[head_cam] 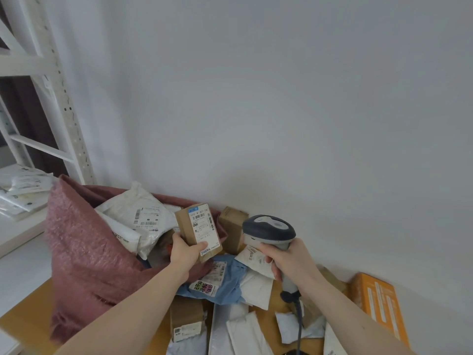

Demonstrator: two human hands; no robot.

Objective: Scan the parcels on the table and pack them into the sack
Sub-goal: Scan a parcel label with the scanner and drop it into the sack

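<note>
The person's left hand (pixel 185 252) gripped a small brown box (pixel 198 231) from below, thumb pressed on the lower edge of its white shipping label (pixel 203 228), so that the label faced up and toward the camera with its barcodes uncovered. That hold looked chosen to leave the printed face clear for reading. The right hand (pixel 289 260) was wrapped round the handle of a grey barcode scanner (pixel 268 229), its cable (pixel 298 326) trailing down past the wrist; the scanner's head sat just right of the box, level with it, and appeared angled toward the label, though whether its beam was on could not be told.

Directly behind and left of the left hand stood the pink sack (pixel 84 254), its mouth open and slumped toward the person, already holding white mailer bags (pixel 143 213) near the rim. The box hung over that opening, so a short drop would probably finish the packing once the scan registered.

Below and between the two forearms, unscanned parcels lay heaped on the wooden table (pixel 33 311): a blue soft packet (pixel 230 280), white padded envelopes (pixel 258 285) and another brown carton (pixel 186 319). An orange box (pixel 378 301) rested to the right of the right forearm, and a second brown box (pixel 233 221) leaned on the wall just beyond the scanner
</note>
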